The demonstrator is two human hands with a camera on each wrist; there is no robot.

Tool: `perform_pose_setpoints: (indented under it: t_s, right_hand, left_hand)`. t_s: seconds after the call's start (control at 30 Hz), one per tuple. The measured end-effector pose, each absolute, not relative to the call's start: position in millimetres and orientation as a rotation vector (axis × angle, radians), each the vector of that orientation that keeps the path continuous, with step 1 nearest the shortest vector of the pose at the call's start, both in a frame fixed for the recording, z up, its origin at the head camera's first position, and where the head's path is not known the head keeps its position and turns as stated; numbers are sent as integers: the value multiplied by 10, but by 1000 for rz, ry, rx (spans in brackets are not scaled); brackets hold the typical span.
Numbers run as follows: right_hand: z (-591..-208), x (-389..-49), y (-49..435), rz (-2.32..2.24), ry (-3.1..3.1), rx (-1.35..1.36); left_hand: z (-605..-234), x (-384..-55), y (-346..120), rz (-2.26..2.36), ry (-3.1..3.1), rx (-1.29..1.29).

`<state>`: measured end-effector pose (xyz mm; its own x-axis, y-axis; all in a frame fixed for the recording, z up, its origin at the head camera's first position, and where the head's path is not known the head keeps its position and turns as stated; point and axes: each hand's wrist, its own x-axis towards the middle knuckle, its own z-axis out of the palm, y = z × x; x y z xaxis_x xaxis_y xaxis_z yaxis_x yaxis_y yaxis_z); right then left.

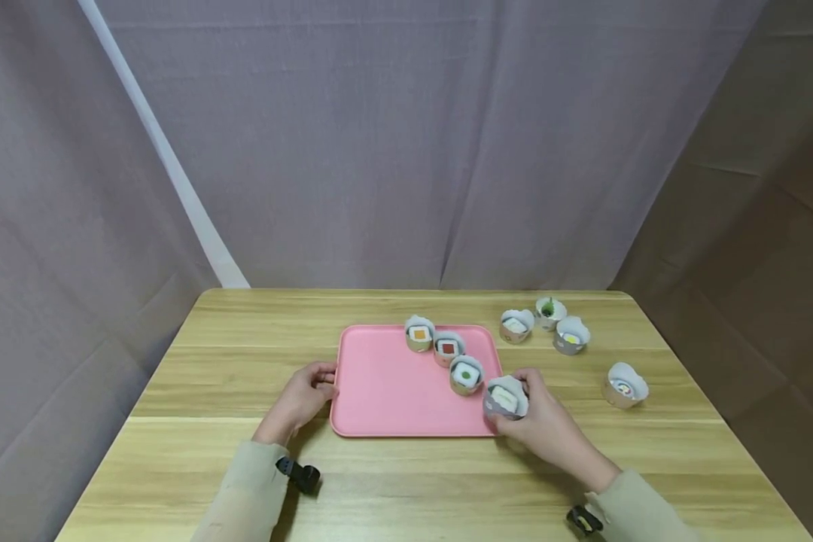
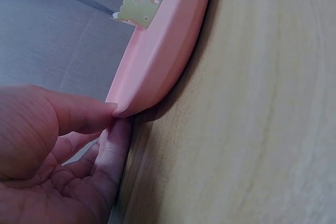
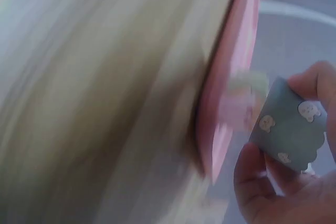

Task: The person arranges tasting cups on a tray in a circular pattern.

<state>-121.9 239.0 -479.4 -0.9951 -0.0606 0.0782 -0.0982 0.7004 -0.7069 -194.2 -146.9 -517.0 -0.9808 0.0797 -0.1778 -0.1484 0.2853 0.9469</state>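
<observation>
A pink rectangular tray (image 1: 386,384) lies on the wooden table. At its left rim my left hand (image 1: 305,395) pinches the edge, thumb above and fingers beneath, as the left wrist view shows. My right hand (image 1: 549,421) holds a grey paper baking cup (image 3: 289,124) with white bear faces, over the tray's front right corner. A pale piece with a light green streak sits inside that cup. On the tray stand three more paper cups in a slanting row: one with an orange-centred white piece (image 1: 419,333), one red-centred (image 1: 449,348), one green-dotted (image 1: 466,375).
Right of the tray are a paper cup with a white piece (image 1: 516,326), one with a green sprig (image 1: 549,312), a grey one with something yellow (image 1: 572,336) and one with a colourful swirl (image 1: 625,385). Grey curtains (image 1: 352,150) hang behind the table.
</observation>
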Motion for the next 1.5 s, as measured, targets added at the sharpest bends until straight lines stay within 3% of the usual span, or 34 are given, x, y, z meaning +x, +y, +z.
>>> perform_pose_setpoints:
  t_s: [0.6,1.5]
  right_hand:
    - [-5012,-1299,1817,1121,-2859,87]
    - [-4983,-1337,1801,1417,-2882,21]
  left_hand:
    - [-5172,-1913,-1469,1749,2387,-63]
    - [-5172,-1932,-1473,1760,2374,-66]
